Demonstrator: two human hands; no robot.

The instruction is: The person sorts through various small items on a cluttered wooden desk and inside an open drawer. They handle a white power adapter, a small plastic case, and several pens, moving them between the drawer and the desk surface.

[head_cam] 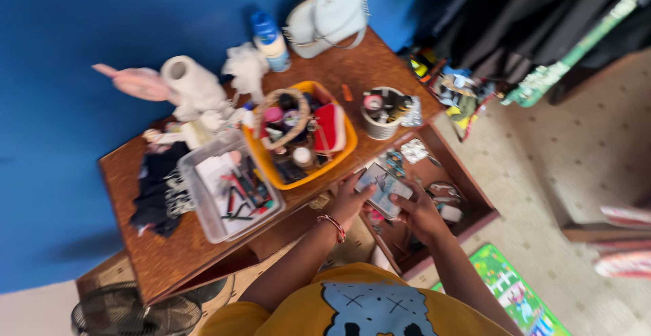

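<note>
Flat card packet grasped by both left hand and right hand over the open drawer (keep it level, thumbs on edges).

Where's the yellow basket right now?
Head view, centre: the yellow basket sits on the wooden table, between the clear plastic tray and a white cup.

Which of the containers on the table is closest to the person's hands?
The yellow bin, full of small items: its near edge sits just above the left hand. The clear tray and round cup lie farther off.
</note>
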